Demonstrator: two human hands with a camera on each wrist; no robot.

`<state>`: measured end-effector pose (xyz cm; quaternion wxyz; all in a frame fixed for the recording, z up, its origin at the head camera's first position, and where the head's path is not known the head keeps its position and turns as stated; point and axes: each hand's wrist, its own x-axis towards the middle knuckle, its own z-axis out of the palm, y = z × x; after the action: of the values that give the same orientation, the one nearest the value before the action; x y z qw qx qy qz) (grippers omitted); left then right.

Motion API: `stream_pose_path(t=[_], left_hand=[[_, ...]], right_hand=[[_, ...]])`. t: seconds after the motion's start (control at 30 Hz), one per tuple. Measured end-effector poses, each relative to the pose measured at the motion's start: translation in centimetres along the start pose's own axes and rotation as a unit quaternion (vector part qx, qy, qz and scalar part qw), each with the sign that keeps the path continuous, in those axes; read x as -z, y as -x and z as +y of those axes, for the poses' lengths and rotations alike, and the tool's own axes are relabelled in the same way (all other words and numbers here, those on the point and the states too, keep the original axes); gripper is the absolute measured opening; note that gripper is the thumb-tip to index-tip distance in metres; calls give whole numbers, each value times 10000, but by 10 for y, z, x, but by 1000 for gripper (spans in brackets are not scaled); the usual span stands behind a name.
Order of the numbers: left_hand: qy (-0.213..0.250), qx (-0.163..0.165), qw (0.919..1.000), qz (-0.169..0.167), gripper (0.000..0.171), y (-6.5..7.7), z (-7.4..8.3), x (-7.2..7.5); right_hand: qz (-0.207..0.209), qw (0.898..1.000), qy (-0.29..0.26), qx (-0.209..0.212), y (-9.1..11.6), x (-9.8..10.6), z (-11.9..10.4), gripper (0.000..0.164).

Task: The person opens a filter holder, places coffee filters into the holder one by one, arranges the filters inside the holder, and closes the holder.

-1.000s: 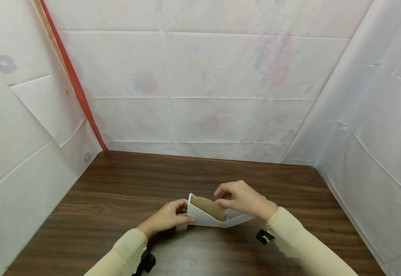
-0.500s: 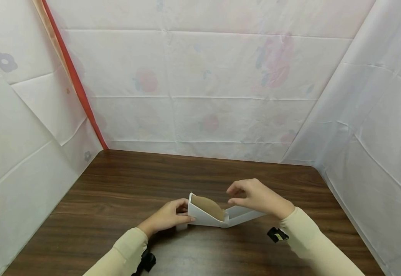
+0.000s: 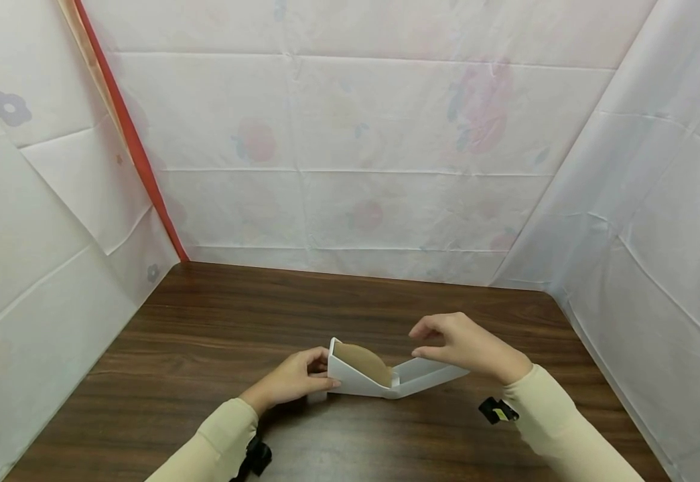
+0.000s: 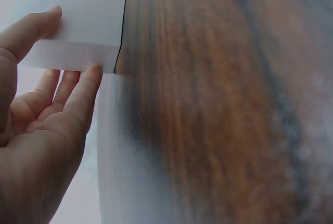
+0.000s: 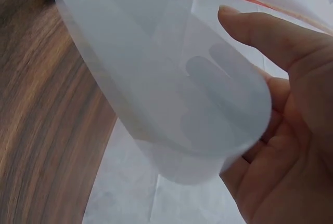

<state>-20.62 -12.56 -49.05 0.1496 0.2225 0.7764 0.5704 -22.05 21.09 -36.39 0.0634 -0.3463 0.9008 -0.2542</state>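
Note:
A white plastic box (image 3: 358,376) stands on the table with its long hinged lid (image 3: 431,378) swung out to the right. Inside sit brown rounded sheets (image 3: 363,361), which look like a stack of paper coffee filters. My left hand (image 3: 292,380) grips the box's left end, thumb on the front and fingers at the end face; the left wrist view shows the thumb and fingertips on the white box (image 4: 86,18). Over the lid's far end hovers my right hand (image 3: 461,343), fingers loosely bent and thumb apart, holding nothing. In the right wrist view the translucent lid (image 5: 171,94) partly covers its fingers.
Dark wood-grain table (image 3: 253,301) lies under everything. White patterned cloth (image 3: 350,147) walls it in at the back and both sides, with a red strip (image 3: 129,140) at the back left corner. Each wrist carries a small black camera.
My right hand has moved right, away from the brown sheets to above the lid's far end. My left hand and the box have stayed in place.

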Motion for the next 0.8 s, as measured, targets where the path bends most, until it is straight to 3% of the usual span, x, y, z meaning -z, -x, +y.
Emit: stream_pose_path(t=[0.33, 0.8], left_hand=[[44, -13, 10000, -2, 37, 0, -1, -1], [-16, -1, 10000, 2, 37, 0, 1, -1]], right_hand=[[-300, 9994, -119, -143, 12, 10, 8, 31], [-451, 9986, 199, -174, 26, 19, 12, 51]])
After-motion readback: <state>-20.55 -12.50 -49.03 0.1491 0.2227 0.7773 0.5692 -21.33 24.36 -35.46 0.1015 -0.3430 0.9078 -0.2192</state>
